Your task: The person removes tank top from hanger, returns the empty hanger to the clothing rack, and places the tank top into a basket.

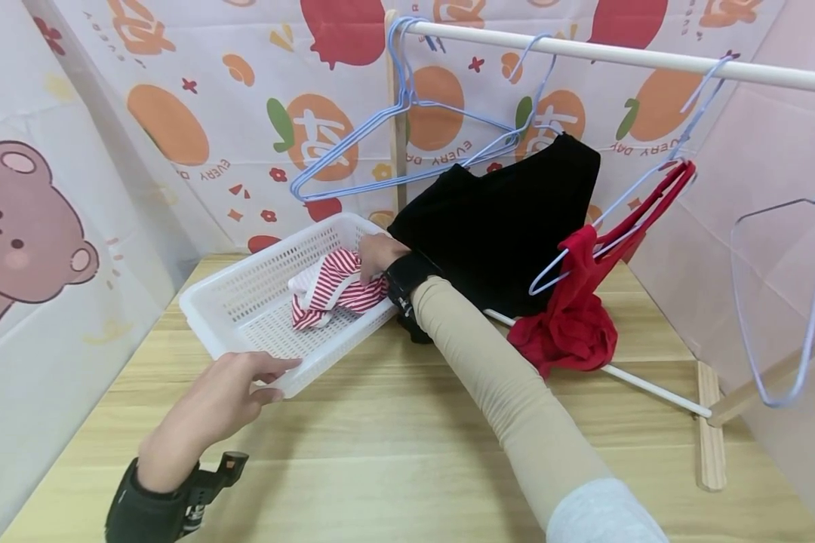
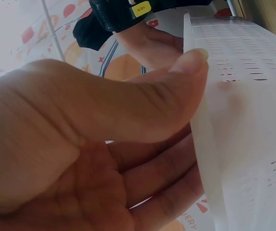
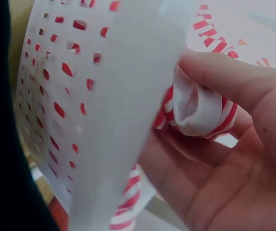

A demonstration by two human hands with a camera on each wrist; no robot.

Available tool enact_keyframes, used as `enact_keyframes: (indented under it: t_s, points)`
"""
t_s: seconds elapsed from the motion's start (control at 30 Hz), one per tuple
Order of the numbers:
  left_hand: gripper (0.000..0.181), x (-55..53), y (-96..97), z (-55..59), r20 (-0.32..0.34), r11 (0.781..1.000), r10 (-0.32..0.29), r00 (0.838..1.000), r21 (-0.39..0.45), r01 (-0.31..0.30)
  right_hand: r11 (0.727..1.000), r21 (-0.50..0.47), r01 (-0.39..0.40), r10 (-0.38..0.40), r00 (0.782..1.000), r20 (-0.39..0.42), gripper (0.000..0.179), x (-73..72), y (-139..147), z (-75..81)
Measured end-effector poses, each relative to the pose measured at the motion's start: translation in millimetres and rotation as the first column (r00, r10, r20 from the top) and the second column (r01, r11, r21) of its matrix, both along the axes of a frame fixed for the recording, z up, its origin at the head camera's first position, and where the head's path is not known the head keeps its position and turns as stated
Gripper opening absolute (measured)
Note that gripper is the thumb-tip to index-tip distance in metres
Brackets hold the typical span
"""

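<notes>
A white perforated plastic basket (image 1: 244, 275) stands on the table, with a crumpled red-and-white striped garment (image 1: 339, 283) inside it. My left hand (image 1: 220, 400) grips the basket's near corner, thumb against the outer wall and fingers over the rim (image 2: 203, 144). At the basket's right end my right hand (image 1: 379, 253) reaches in. In the right wrist view, this hand (image 3: 224, 139) holds a fold of the striped cloth (image 3: 207, 113) between thumb and fingers, close to the basket wall (image 3: 123, 96). The garment's full shape is hidden in its folds.
A white rail (image 1: 584, 53) carries several blue wire hangers (image 1: 353, 143). A black garment (image 1: 502, 219) hangs behind my right forearm. A red garment (image 1: 573, 324) droops from another hanger, its lower part bunched low by the rack. One bare hanger (image 1: 781, 302) hangs far right; a wooden foot (image 1: 709, 430) stands below.
</notes>
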State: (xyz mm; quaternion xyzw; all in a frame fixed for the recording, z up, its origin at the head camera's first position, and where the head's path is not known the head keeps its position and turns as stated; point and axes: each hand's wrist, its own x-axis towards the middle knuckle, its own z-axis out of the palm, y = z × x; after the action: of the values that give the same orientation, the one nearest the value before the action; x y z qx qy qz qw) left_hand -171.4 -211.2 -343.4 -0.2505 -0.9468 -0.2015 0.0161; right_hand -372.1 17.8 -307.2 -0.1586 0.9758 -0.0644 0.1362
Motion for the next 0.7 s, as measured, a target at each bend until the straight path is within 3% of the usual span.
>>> enact_keyframes:
  t_s: [0.2, 0.4, 0.57, 0.7]
  points:
    - [0.041, -1.0, 0.4, -0.3, 0.011, 1.000, 0.007, 1.000, -0.005, -0.007, 0.999, -0.001, -0.052, 0.051, 0.997, -0.055, 0.048, 6.5, -2, 8.7]
    - [0.041, 0.8, -0.5, -0.2, 0.006, 1.000, 0.010, 1.000, -0.002, -0.010, 0.992, -0.083, -0.094, 0.087, 0.993, -0.085, 0.061, 17.6, -16, 18.2]
    - [0.041, 0.8, 0.2, 0.5, 0.002, 1.000, 0.005, 1.000, -0.004, -0.005, 0.976, -0.144, -0.164, 0.143, 0.980, -0.141, 0.067, 37.8, -21, 26.6]
    - [0.040, -0.1, -0.4, 0.6, 0.003, 1.000, 0.002, 1.000, 0.001, -0.002, 0.958, -0.148, -0.247, 0.215, 0.955, -0.203, 0.066, 56.9, -16, 32.3]
